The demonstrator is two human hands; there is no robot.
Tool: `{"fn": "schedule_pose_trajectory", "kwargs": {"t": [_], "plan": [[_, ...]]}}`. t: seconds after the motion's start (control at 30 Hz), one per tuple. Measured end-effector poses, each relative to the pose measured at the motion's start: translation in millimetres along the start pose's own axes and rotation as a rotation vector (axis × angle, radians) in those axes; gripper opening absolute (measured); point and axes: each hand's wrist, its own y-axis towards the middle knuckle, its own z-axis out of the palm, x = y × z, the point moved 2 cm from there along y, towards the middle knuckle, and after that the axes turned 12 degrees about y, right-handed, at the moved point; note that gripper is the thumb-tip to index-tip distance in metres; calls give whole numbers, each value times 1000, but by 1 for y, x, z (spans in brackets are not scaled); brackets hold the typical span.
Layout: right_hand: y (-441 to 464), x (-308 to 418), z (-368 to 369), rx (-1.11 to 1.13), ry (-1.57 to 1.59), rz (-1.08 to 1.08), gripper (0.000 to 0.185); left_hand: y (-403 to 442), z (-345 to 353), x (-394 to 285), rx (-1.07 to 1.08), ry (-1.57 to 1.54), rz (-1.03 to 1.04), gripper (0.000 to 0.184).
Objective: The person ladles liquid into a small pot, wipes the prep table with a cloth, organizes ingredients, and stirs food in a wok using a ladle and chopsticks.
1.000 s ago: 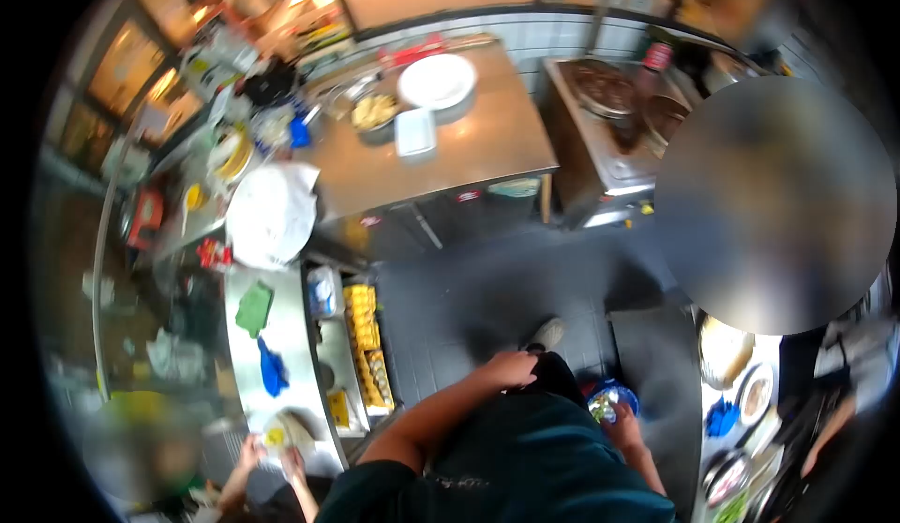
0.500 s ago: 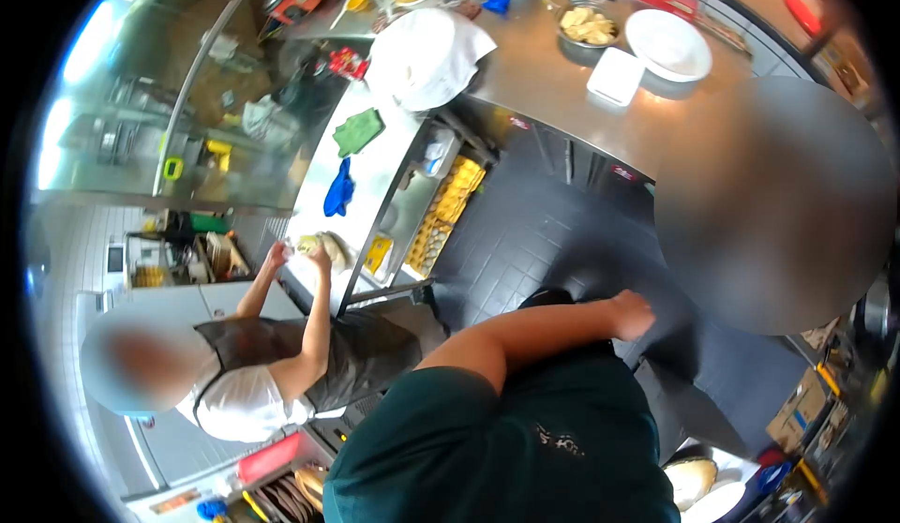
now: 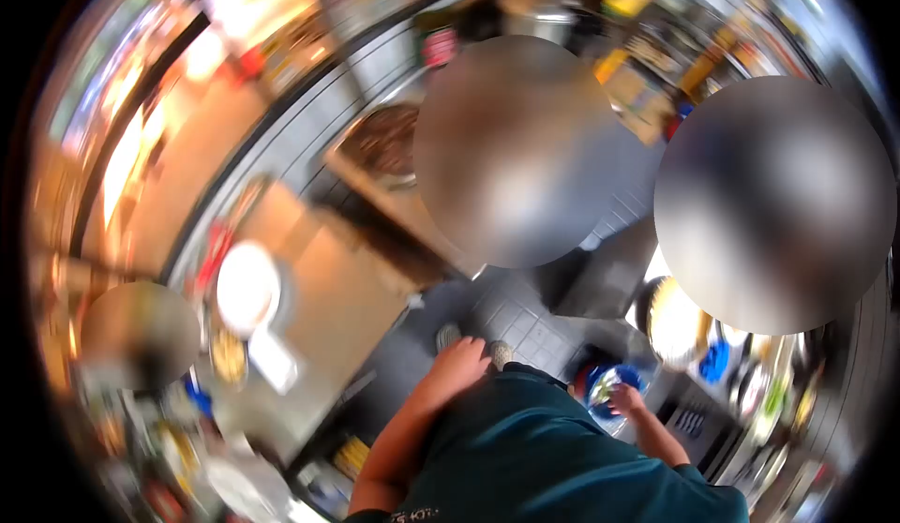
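Observation:
My left hand (image 3: pixel 462 364) hangs in front of my dark green shirt, above the floor near my shoes. Its fingers look curled together, and nothing shows in them. Lower right, my right hand (image 3: pixel 626 399) is over the edge of a round blue container (image 3: pixel 600 379) with whitish and green contents. Blur hides how its fingers lie and whether they touch the container.
At left stands a metal counter (image 3: pixel 328 307) with a white round dish (image 3: pixel 247 288), a white tray (image 3: pixel 274 362) and a bowl of yellowish food (image 3: pixel 228 355). A pan of dark food (image 3: pixel 386 139) stands beyond. Large blurred discs cover parts of the view.
The view has swung right since half a second ago. The co-worker in the apron has left the view, and my right hand and the blue container show again.

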Motion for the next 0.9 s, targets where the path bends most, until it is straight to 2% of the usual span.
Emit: {"fn": "schedule_pose_trajectory", "kwargs": {"t": [0.03,0.07,0.1,0.17,0.2,0.27,0.37,0.43,0.47,0.5,0.53,0.57,0.67,0.73,0.83,0.9], "plan": [[0,-40,-4,-28,279,43,35,14,-4,7,52,38,64,31],[-63,0,9,-242,-39,84,36,27,-8,10,62,105,138,30],[-55,-49,7,-326,55,98,37,42,-15,12,68,162,197,30],[-77,-92,25,-394,321,250,41,83,-37,5,181,234,285,30],[-101,-85,44,-454,430,268,44,102,-39,7,189,267,333,30],[-134,-56,75,-460,735,286,45,142,-49,-4,207,283,418,30],[-140,-36,124,-423,1066,330,59,196,-49,-41,244,290,538,28],[-125,-15,140,-330,1120,332,63,227,-51,-79,258,261,607,28],[-112,-7,143,-306,1101,297,63,241,-46,-97,276,269,632,28],[-115,39,131,-282,1048,263,59,258,-41,-116,282,276,658,28],[-104,56,124,-291,944,206,57,272,-40,-136,349,300,687,29],[-93,72,116,-297,840,153,54,286,-30,-148,329,282,730,30],[-103,174,59,-478,465,-153,50,327,-33,-192,381,305,819,31],[-111,226,25,-528,524,-306,47,352,-49,-224,384,302,829,32],[-112,284,-21,-535,711,-479,47,396,-75,-263,188,86,805,35],[-103,311,-49,-555,794,-534,49,435,-94,-291,192,-114,698,37]]}}
